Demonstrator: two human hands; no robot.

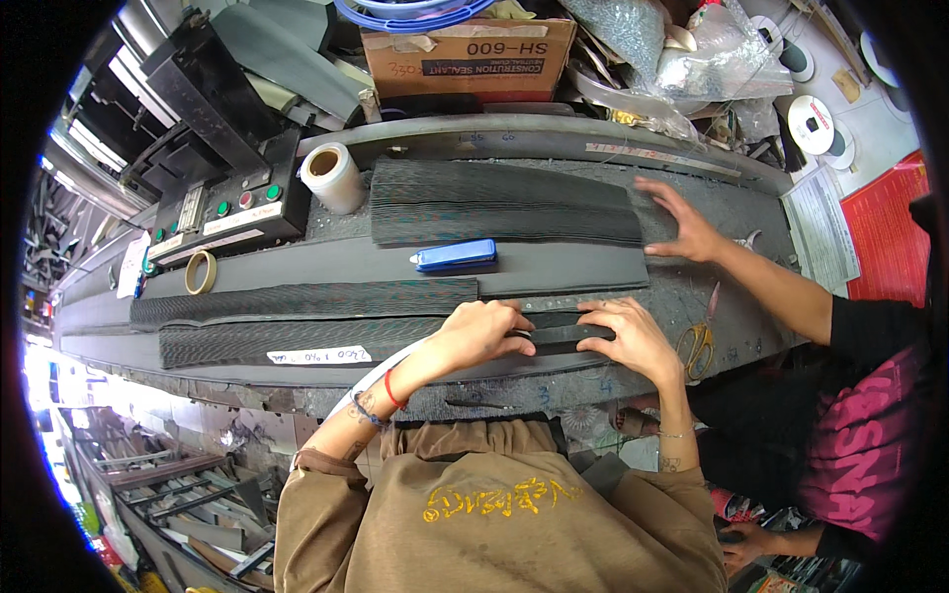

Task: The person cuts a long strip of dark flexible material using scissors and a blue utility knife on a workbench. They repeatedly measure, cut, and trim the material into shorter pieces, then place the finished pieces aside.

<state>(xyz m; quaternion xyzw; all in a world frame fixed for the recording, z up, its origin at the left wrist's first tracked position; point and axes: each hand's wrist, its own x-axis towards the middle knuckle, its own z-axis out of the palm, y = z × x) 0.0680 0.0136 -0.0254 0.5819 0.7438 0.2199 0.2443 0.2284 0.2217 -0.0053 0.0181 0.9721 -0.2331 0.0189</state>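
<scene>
Here, both hands [482, 332] [630, 336] pinch a flat dark strip [559, 334] — near a finely pleated black stack [222, 345].

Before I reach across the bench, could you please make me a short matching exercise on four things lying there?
Things:
1. Stapler
2. Scissors
3. Tape ring
4. Pleated stack nearest the person

Descriptions:
A. Bears a long white label
B. Yellow-handled, to the right of the person's right hand
C. Pale yellow, near the black control box
D. Blue, just on the near side of the upper pleated stack

Pairs: 1-D, 2-B, 3-C, 4-A.
</scene>
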